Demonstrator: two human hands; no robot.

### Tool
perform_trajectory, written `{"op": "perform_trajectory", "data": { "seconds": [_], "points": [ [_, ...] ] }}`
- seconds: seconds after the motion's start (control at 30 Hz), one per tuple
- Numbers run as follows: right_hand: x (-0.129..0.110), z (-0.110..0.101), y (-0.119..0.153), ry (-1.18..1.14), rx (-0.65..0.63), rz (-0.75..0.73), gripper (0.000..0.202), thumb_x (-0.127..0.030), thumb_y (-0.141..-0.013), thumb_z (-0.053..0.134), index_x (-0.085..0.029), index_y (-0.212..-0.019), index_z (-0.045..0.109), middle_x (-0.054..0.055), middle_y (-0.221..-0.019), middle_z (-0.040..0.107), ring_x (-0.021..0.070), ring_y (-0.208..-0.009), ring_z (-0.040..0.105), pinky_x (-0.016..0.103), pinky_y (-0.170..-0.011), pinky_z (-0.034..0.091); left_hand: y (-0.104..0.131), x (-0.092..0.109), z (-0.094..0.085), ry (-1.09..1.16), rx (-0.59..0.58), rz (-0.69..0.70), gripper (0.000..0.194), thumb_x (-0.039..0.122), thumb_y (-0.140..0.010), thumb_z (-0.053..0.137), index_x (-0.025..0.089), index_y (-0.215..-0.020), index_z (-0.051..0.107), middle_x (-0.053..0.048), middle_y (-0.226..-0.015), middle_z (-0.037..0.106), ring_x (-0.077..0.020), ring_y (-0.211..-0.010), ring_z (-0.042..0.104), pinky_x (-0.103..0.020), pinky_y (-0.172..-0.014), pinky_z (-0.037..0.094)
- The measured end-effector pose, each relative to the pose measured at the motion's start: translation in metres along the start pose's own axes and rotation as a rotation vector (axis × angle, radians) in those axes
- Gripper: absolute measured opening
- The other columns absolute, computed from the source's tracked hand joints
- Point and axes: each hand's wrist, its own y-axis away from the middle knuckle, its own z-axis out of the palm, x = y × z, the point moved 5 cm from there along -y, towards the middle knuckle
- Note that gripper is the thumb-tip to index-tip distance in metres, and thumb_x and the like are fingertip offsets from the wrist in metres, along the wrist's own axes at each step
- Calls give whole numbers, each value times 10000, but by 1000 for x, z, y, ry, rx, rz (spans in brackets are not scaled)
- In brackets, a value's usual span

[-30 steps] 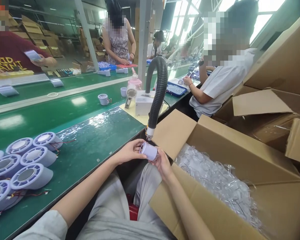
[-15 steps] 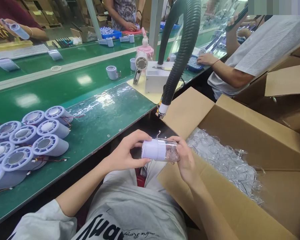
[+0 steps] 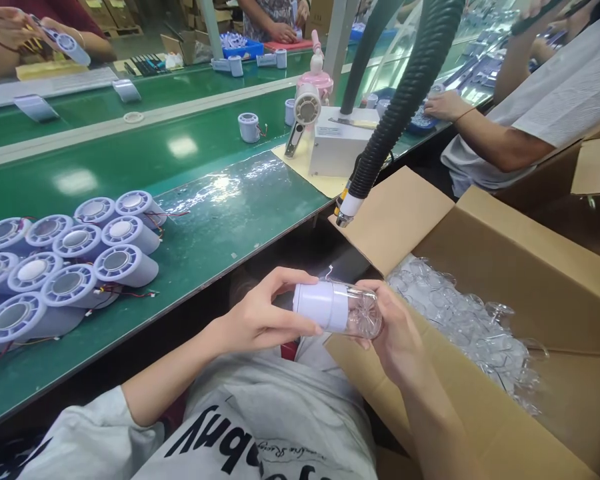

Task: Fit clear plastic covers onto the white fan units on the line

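Observation:
My left hand (image 3: 253,319) is closed round the lilac cylindrical motor housing (image 3: 314,307), thumb and fingers on opposite sides. A clear plastic cover (image 3: 366,316) fits over the housing's right part, and my right hand (image 3: 401,340) grips it by its rounded end. The joined pieces lie sideways above my lap, with a thin wire and small white connector (image 3: 329,270) sticking up behind. Rows of similar lilac housings (image 3: 125,263) with round silver or white centres stand on the green bench at the left, wires trailing.
An open cardboard box (image 3: 520,280) at my right holds many clear plastic covers (image 3: 460,320). A black ribbed hose (image 3: 405,100) with a nozzle hangs over the bench edge, near a grey-white box (image 3: 337,147) and handheld fan (image 3: 305,113). Co-workers' hands (image 3: 447,105) are busy farther off.
The view has swung slightly, so the bench items sit farther right. The held pieces have tilted, showing more of the clear cover's round end. Both hands keep their grip.

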Motion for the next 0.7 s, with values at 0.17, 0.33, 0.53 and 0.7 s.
{"op": "perform_trajectory", "data": {
  "seconds": [0.17,0.33,0.53,0.7],
  "points": [
    [0,5,0,-30,-12,8,339,-534,-889,592,-215,-998,558,-30,-725,621,73,-507,504,141,-425,410,2,1,-4,-45,43,-28,361,223,-828,683,172,-1176,602,-135,-1208,506,-226,-1101,564,-374,-892,560],
    [3,6,3,14,-10,42,356,-547,-904,557,-209,-1015,534,-14,-756,640,78,-509,494,165,-458,431,4,4,-3,-40,12,9,294,157,-839,655,178,-1131,636,-134,-1243,458,-235,-1153,536,-367,-916,554],
    [3,8,3,49,-6,39,360,-553,-895,546,-211,-1006,549,-21,-706,624,95,-491,479,189,-440,407,8,5,-1,32,23,2,289,126,-820,672,229,-1089,663,-116,-1283,452,-246,-1199,517,-382,-960,523],
    [-13,-23,15,313,200,-163,328,-531,-841,575,-238,-988,582,14,-809,663,165,-605,556,243,-463,415,21,-1,-11,255,270,-217,793,179,-718,784,315,-1399,401,-87,-1207,582,-210,-1081,588,-345,-899,529]
  ]
}}
